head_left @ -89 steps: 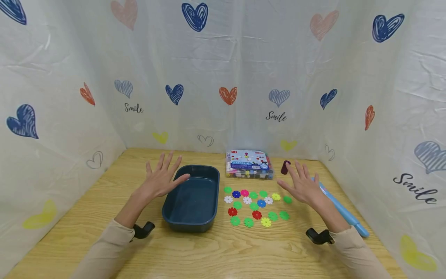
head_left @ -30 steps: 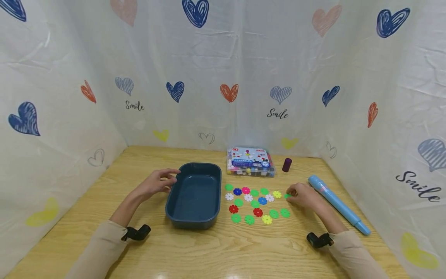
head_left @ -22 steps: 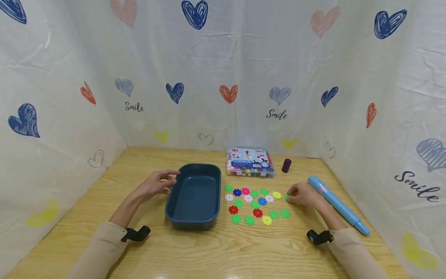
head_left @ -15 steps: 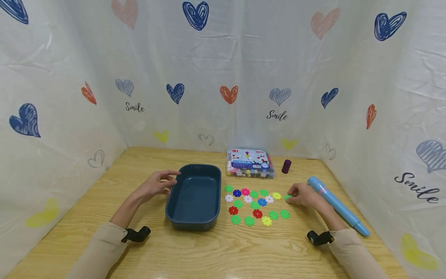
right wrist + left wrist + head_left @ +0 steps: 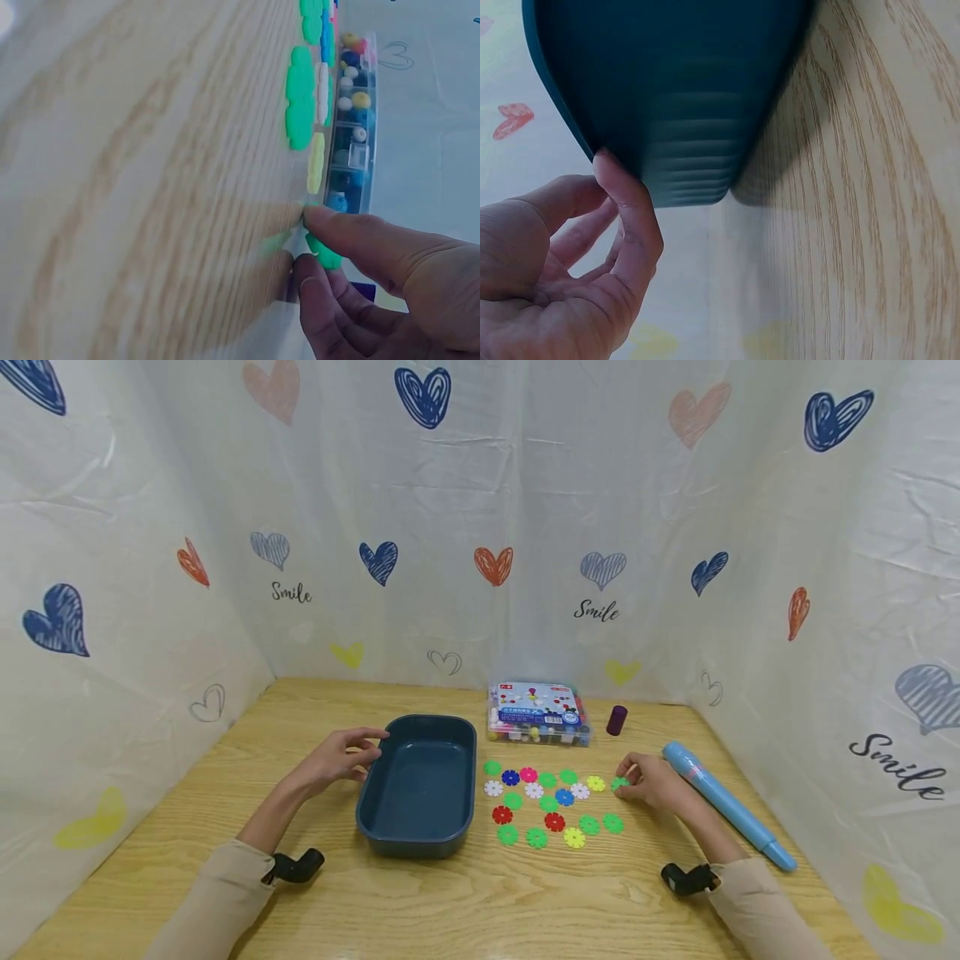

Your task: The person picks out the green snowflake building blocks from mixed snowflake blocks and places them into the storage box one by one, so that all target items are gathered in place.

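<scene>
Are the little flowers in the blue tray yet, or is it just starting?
Just starting. The blue tray looks bare inside, with none moved yet. The right hand pinches one green flower piece at the table top; the left hand touches the tray's rim. The other flower pieces lie on the table, still to go.

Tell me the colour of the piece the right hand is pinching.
Green piece, pinched by the right hand; clearest in the right wrist view.
</scene>
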Tool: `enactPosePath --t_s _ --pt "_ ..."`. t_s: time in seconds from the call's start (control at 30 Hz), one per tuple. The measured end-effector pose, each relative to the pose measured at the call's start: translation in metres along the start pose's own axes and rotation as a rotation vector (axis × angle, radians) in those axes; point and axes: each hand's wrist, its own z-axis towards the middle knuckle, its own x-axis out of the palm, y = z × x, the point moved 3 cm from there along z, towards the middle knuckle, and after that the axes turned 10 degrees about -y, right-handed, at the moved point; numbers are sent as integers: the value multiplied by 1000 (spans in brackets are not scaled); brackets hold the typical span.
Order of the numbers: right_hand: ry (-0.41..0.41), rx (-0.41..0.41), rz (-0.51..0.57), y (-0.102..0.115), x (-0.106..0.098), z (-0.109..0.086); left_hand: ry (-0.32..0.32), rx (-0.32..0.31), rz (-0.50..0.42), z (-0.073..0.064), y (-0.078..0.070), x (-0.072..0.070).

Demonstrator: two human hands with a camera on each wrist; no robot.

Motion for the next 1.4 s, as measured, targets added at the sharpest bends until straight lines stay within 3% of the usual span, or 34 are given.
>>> enactPosePath --t_s 0.37,0.6,0.83,1.4 --pt "13 -70 -8 4 -3 -1 0 -1 -5 0 -1 0" --pt "-16 -80 39 6 -7 1 1 -6 -12 -1 -1 0" --pt "-40 -108 11 12 -8 7 6 -5 -12 -1 0 0" --pt "-21 -260 -18 63 -9 28 1 -25 -11 1 0 0"
